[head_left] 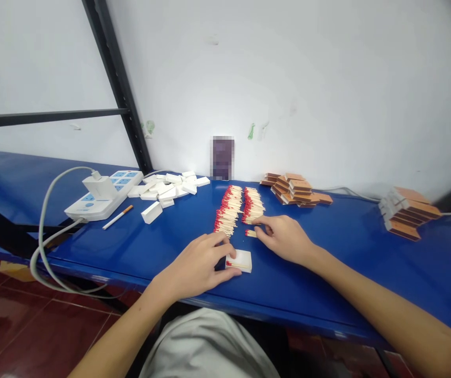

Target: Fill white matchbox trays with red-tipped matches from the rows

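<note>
My left hand [201, 265] grips a small white matchbox tray [244, 258] near the table's front edge, fingers at its far side and thumb along its near side. A few red-tipped matches lie inside the tray. Just beyond it, my right hand [282, 239] is closed, thumb and index finger around a few matches [250, 233] whose red heads stick out to the left. The index fingertip is at the near end of the right row of matches [252, 205]. Another row of matches [228, 210] lies left of it, heads pointing left.
White matchbox trays [168, 188] are heaped at the back left, near a cigarette [118, 217] and a power strip [105, 197] with a plugged-in charger. Brown matchbox sleeves [294, 189] are piled at the back; stacked matchboxes [408, 210] stand farther right. A black shelf post [118, 79] rises at left.
</note>
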The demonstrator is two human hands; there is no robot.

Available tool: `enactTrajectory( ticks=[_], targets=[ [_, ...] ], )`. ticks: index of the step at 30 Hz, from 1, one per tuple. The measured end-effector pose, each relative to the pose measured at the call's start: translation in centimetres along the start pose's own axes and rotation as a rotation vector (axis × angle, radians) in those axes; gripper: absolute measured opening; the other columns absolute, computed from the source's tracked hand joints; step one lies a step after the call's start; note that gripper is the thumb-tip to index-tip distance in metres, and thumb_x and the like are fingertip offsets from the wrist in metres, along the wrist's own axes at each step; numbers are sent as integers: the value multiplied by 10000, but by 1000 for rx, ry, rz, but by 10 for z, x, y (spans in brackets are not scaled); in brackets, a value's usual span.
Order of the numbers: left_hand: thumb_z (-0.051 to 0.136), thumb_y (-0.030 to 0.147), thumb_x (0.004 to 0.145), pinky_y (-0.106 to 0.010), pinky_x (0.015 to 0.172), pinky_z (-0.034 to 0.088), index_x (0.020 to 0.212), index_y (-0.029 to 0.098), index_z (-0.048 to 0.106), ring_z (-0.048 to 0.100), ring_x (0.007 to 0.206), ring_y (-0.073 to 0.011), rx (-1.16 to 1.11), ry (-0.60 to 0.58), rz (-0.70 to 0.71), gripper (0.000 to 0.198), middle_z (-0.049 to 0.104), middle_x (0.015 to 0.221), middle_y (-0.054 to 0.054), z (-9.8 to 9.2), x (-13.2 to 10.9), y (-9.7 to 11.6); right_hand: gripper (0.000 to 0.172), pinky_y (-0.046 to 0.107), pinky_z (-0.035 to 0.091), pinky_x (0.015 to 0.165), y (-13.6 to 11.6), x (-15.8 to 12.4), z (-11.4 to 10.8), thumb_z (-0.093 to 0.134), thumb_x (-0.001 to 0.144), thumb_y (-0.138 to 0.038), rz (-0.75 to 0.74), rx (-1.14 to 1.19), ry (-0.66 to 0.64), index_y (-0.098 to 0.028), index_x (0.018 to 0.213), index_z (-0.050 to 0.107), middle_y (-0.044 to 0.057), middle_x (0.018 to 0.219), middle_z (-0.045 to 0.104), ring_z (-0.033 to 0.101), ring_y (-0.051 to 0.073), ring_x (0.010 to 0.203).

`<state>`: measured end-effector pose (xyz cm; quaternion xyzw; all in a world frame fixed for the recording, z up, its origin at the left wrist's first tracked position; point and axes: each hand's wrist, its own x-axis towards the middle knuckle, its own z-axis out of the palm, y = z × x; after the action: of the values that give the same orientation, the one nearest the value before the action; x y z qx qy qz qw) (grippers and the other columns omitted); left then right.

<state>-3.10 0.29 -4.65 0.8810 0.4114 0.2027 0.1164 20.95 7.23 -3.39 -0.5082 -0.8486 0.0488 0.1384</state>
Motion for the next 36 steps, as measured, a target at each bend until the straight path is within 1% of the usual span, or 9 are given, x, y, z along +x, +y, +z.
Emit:
enactTrajectory(
  ticks=[4, 9, 20, 27, 31, 36],
  targets=[
    [684, 403, 926, -334, 867, 442, 1062, 228, 653, 593, 961, -211, -6, -9, -5, 224, 602, 1076, -21, -1, 0, 0, 337, 258, 330, 595, 0, 0, 0, 469, 932, -320, 5, -24, -12, -264, 1122, 742, 0, 701, 701, 620, 164, 663],
    [683, 403, 927, -335, 871, 437, 1058, 228, 647, 596, 965, -212, 1, -13, -6, 222, 600, 1083, -17, 0, 0, 0, 337, 258, 332, 594, -2, 1, 0, 467, 936, -323, 5, -37, -21, -260, 1104, 752, 6, 714, 714, 629, 164, 666],
    [677, 411, 930, -336, 867, 433, 1058, 230, 640, 596, 963, -221, 11, -3, 5, 225, 606, 1087, -27, 2, -2, -2, 373, 262, 311, 577, 0, 1, 1, 452, 959, -341, -31, -27, -42, -282, 1206, 726, 1, 677, 695, 592, 158, 612],
    [675, 413, 931, -336, 865, 433, 1059, 232, 635, 595, 965, -216, 7, 0, 9, 226, 601, 1087, -19, 2, -1, -2, 366, 260, 299, 564, 1, 0, 2, 463, 953, -337, -24, -18, -40, -281, 1193, 734, -7, 621, 667, 575, 152, 579],
    [676, 415, 930, -332, 860, 435, 1053, 228, 638, 597, 961, -215, 10, 3, 12, 228, 602, 1075, -20, 2, -1, -2, 362, 257, 308, 572, 0, 1, 1, 467, 949, -326, -32, -6, -41, -274, 1187, 735, -5, 631, 671, 584, 152, 593],
    [679, 415, 928, -332, 869, 433, 1058, 230, 639, 597, 972, -215, 10, 5, 12, 229, 603, 1088, -19, 2, -2, -2, 342, 257, 323, 584, 0, 0, 2, 472, 944, -320, -38, 8, -23, -245, 1119, 757, 2, 653, 679, 590, 152, 606]
  ],
)
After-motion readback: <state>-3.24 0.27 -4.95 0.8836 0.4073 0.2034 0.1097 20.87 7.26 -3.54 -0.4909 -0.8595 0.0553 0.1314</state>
